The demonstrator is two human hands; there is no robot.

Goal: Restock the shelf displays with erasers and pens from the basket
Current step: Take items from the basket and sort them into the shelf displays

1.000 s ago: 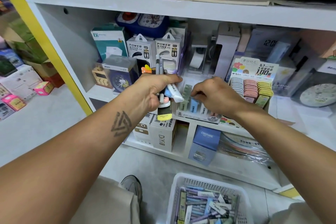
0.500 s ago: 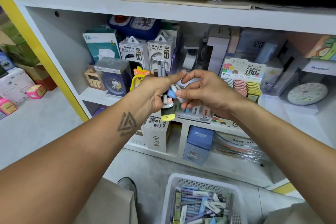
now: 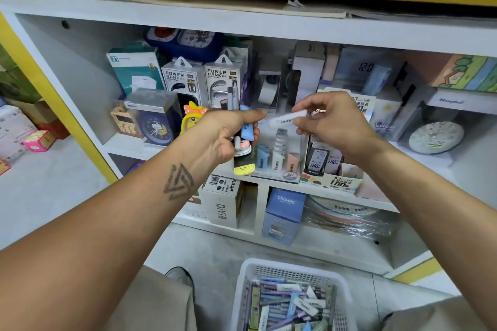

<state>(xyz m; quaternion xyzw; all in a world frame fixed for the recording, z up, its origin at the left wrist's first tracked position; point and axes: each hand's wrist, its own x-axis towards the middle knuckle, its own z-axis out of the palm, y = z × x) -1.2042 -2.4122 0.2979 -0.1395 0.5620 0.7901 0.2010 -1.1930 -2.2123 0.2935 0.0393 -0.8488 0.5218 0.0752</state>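
Note:
My left hand [image 3: 224, 131] grips a bundle of erasers and pens [image 3: 243, 142]: a blue eraser, a yellow-ended one, pens sticking up. My right hand [image 3: 332, 121] pinches a white eraser [image 3: 286, 118] just right of the bundle, above the eraser display box [image 3: 279, 166] on the middle shelf. That box holds blue, white and pink erasers standing upright. A white basket [image 3: 293, 269] on the floor below holds several pens and erasers.
Power bank boxes [image 3: 185, 80], clocks [image 3: 156, 121] and a pencil-lead display [image 3: 333, 183] crowd the shelf [image 3: 139, 148]. Boxes [image 3: 285, 212] fill the lower shelf. My shoe [image 3: 178, 275] and knees are near the basket. More boxes lie on the floor at left.
My right hand has drawn a white eraser out of the bundle in my left hand and moved it to the right. The left hand stays in place with the rest.

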